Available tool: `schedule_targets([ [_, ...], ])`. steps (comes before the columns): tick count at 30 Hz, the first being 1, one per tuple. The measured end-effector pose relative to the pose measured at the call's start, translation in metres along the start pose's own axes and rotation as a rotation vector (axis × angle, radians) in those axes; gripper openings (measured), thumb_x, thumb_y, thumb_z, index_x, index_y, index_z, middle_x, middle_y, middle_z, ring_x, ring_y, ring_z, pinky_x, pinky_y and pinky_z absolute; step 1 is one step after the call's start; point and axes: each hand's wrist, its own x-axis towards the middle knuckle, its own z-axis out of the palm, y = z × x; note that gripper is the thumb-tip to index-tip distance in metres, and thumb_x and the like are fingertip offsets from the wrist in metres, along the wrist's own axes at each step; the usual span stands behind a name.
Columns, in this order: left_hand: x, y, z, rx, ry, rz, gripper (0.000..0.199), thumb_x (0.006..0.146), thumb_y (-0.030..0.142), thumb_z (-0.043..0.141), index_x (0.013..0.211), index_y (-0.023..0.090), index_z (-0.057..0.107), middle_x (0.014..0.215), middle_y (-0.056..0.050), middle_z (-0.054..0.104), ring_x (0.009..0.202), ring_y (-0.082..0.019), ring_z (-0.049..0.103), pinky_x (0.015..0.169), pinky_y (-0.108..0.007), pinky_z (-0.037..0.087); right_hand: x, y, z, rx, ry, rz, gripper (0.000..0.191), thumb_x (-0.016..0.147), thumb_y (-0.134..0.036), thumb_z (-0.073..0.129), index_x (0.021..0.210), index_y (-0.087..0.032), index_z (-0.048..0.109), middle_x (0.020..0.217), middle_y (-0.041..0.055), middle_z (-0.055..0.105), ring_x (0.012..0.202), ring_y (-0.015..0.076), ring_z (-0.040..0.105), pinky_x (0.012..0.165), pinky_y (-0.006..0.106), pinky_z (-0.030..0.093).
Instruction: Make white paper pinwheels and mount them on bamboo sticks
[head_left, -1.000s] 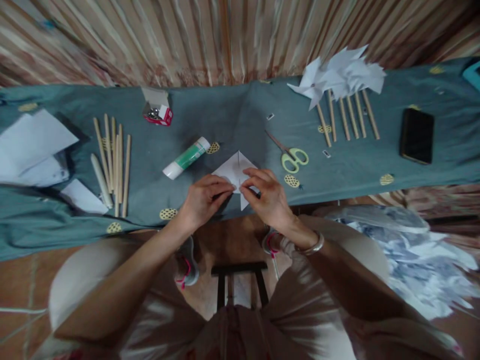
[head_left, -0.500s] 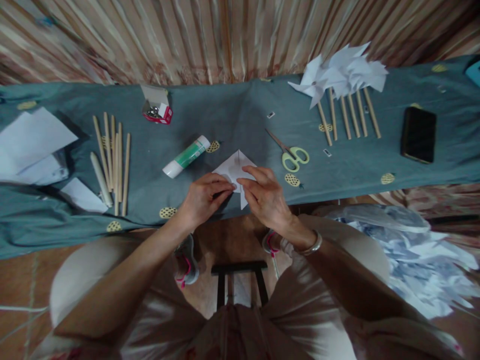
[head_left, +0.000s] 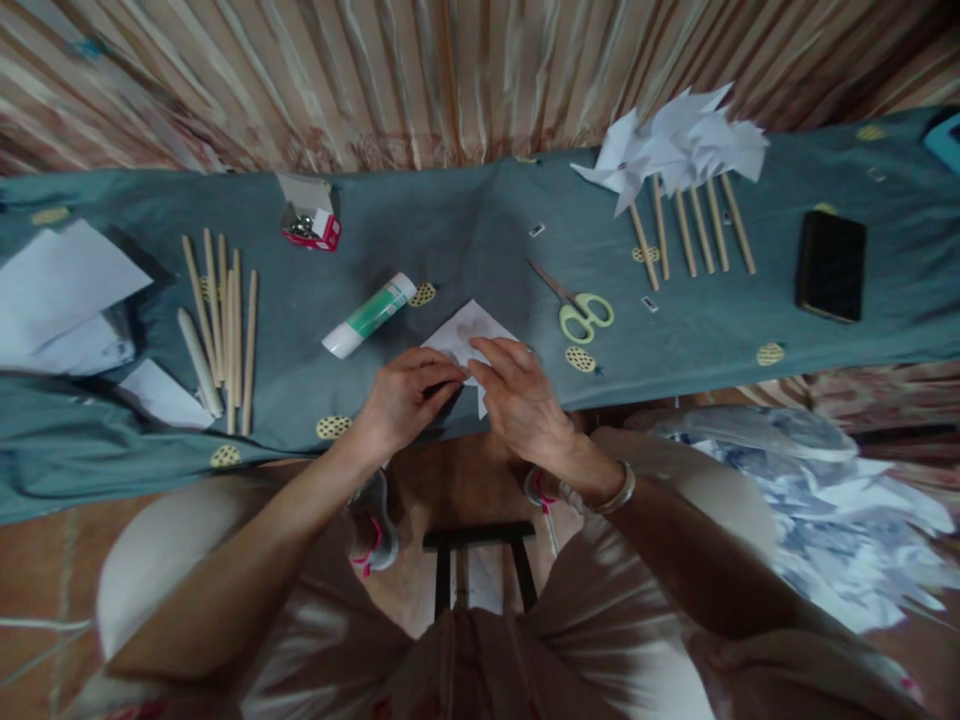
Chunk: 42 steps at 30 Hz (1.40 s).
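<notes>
The curtain (head_left: 420, 80) rises beyond my work, and the green cloth (head_left: 457, 225) runs from side to side below it. By my right knee is a bag (head_left: 795, 440) with a white heap (head_left: 855, 560) of paper shapes. Far right on the cloth lie the pinwheels (head_left: 679, 145), stalks toward me; far left, the stack (head_left: 71, 275) of sheets, with the sticks (head_left: 250, 350) just inside it.

My left hand (head_left: 401, 400) pinches the paper (head_left: 472, 316) at its lower left edge, thumb and forefinger together on it. My right hand (head_left: 521, 405) lies over its right part, fingers spread and bent; I cannot tell whether the thumb grips beneath. The paper sits on the cloth right in front of me, one corner pointing away.

I take the step in hand to be folding or pressing a flap of that paper. The next move, I judge, calls for a firm left pinch and light, flat right fingertips, lest the paper skew.

Beyond wait the phone (head_left: 831, 265), glue (head_left: 370, 315), scissors (head_left: 574, 299), red box (head_left: 322, 235) and, smallest, a label (head_left: 536, 229).
</notes>
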Motion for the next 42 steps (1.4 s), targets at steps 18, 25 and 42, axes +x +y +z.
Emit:
schedule_targets([
  [18,0.001,0.001,0.0,0.039,0.029,0.055,0.013,0.091,0.02,0.062,0.097,0.016,0.073,0.097,-0.008,0.07,0.09,-0.016,0.069,0.081,-0.028,0.058,0.003,0.006,-0.004,0.136,0.006,0.107,0.036,0.089,-0.009,0.043,0.106,-0.024,0.071,0.143,0.0073,0.057,0.13,0.0279,0.047,0.104,0.05,0.045],
  [25,0.002,0.002,0.0,0.092,0.036,0.107,0.015,0.093,0.02,0.059,0.1,0.016,0.072,0.098,-0.008,0.07,0.091,-0.017,0.068,0.081,-0.028,0.057,0.002,0.023,-0.015,0.155,0.114,0.137,0.042,0.089,-0.01,0.042,0.123,-0.017,0.064,0.136,0.0133,0.06,0.127,0.0284,0.053,0.106,0.051,0.046],
  [42,-0.001,0.014,-0.007,0.404,-0.023,0.22,0.018,0.095,0.031,0.058,0.101,0.019,0.07,0.097,-0.009,0.069,0.089,-0.023,0.059,0.075,-0.037,0.046,0.001,0.011,-0.019,0.13,0.084,0.126,0.035,0.093,-0.014,0.042,0.116,-0.017,0.067,0.122,0.0121,0.07,0.11,0.0267,0.064,0.1,0.049,0.051],
])
